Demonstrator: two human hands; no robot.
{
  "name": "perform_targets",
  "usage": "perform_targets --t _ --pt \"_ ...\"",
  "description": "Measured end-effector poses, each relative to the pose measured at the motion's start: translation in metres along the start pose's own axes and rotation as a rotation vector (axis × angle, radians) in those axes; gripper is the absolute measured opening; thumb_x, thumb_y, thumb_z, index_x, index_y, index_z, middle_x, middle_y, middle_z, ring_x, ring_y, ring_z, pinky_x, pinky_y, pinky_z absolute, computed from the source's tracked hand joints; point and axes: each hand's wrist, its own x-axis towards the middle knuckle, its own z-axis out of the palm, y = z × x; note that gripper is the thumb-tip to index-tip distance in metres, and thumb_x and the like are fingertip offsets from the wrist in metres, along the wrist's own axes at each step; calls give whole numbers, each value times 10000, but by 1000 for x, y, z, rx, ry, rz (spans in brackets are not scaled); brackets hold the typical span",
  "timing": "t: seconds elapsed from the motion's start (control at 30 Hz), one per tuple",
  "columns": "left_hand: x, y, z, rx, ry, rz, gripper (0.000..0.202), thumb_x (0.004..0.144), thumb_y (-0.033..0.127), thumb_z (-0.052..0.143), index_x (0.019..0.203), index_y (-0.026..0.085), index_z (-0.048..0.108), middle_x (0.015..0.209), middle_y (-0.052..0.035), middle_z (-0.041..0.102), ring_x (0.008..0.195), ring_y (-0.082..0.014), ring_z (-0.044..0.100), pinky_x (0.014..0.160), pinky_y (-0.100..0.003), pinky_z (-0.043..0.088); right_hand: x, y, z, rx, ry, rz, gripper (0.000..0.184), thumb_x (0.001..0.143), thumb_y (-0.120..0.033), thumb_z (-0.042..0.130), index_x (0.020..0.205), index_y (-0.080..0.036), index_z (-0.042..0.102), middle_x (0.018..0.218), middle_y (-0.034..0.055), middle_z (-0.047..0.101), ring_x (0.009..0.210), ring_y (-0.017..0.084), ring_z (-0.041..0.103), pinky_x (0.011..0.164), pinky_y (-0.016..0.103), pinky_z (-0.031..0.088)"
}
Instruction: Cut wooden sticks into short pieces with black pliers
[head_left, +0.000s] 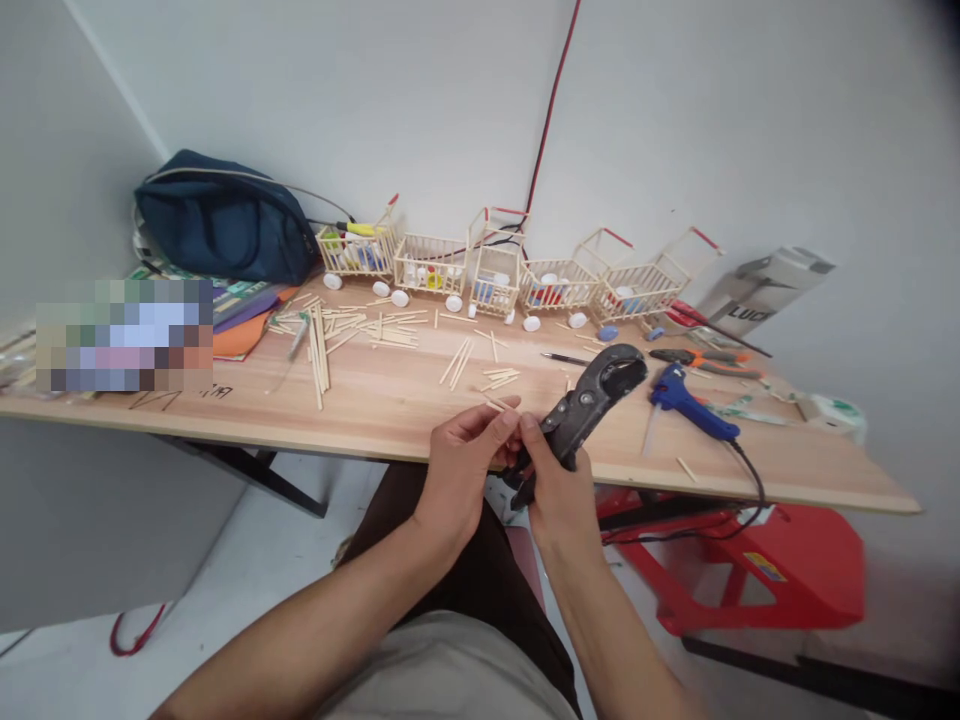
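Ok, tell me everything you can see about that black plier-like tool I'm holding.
The black plier tool is a heavy-looking dark metal hand tool with a scuffed finish. It has a broad rounded head and handles running down from it. It is tilted, head up and right over the wooden table's front edge, handles toward the person. The right hand wraps the handles; the left hand's fingertips meet it there. Whether the head is open is unclear.
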Motion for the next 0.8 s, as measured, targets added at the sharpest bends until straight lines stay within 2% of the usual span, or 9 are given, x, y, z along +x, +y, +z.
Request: perform_targets --t 0.1,0.23,0.33,0.4,0.53,0.67,0.8 --pt "2 6 1 54 21 15 279 726 389 725 745 113 690 583 23 539 507 -64 474 510 -211 406 -3 3 -2 -20 -25 14 263 722 -419 735 776 -174 659 644 -21 600 576 114 528 556 241 435" --pt "11 20 -11 93 -86 -86 284 705 372 741 740 93 701 582 -5 577 488 -71 508 493 -205 399 1 -2 -13 -57 -224 68 285 756 -418 708 889 -170 666 660 -15 605 605 131 545 588 261 448" --pt "19 31 -18 91 -147 -219 285 644 335 789 682 68 696 552 -10 565 476 -44 480 471 -170 349 7 -10 -22 -200 -383 -7 245 802 -386 669 929 -176 669 700 -14 609 661 131 548 643 259 442" --pt "23 36 -19 90 -166 -282 286 614 318 807 687 63 699 537 -2 548 468 -38 463 457 -162 325 9 -17 -25 -310 -429 -76 213 809 -365 660 912 -179 672 750 -6 626 709 137 558 689 263 442" --pt "25 42 -18 119 -200 -329 272 604 290 810 604 65 657 525 -3 538 443 -32 444 455 -170 318 9 -22 -25 -435 -409 -145 191 786 -355 669 842 -174 645 741 0 628 705 148 570 679 269 445" --pt "23 46 -16 168 -237 -382 290 610 311 808 685 57 689 520 7 525 444 -34 438 466 -174 333 7 -17 -26 -482 -356 -187 186 774 -352 671 792 -177 608 655 -18 589 618 133 540 613 260 432" --pt "21 46 -16 209 -249 -377 321 581 346 823 670 69 687 530 8 525 467 -39 446 483 -176 354 2 -14 -26 -478 -335 -217 175 791 -342 654 767 -179 597 661 -18 579 626 128 525 612 258 425"
